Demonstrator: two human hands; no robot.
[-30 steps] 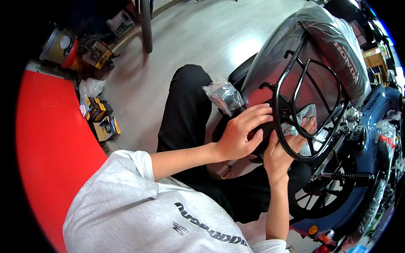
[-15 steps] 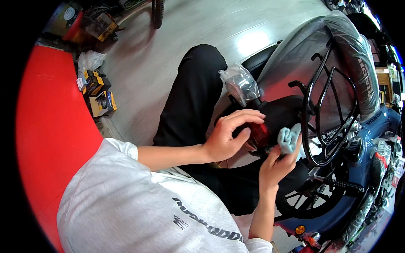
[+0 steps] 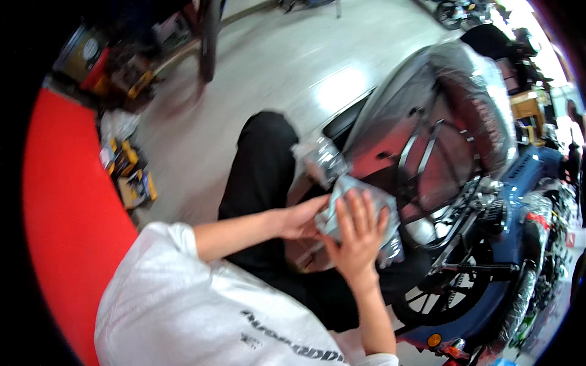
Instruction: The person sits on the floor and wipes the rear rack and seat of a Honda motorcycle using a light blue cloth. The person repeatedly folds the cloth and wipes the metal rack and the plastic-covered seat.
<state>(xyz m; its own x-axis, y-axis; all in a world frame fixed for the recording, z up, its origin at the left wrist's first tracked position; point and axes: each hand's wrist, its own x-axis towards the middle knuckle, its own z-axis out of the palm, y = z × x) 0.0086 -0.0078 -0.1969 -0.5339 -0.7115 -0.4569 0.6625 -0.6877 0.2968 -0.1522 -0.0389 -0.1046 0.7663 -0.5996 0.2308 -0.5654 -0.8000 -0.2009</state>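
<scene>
A pale blue-grey cloth (image 3: 330,222) lies spread over the rear light area of a motorcycle, and the light itself is hidden under it. My right hand (image 3: 356,236) presses on the cloth from above, its fingers laid long across it. At the cloth's left edge, my left hand (image 3: 299,219) is closed with bent fingers, their tips partly out of sight, so what they grip does not show. Just beyond the cloth is a lamp in a clear plastic bag (image 3: 321,161).
A black metal rack (image 3: 421,160) and a plastic-wrapped part (image 3: 488,116) stand to the right. A blue motorcycle (image 3: 503,226) fills the right side. My bent knee (image 3: 259,161) is left of the work. Small yellow-black boxes (image 3: 135,188) sit beside a red surface (image 3: 76,232).
My right hand has moved left with the cloth, from beside the red tail light to over it. The cloth has gone from bunched to spread. The whole view has shifted somewhat.
</scene>
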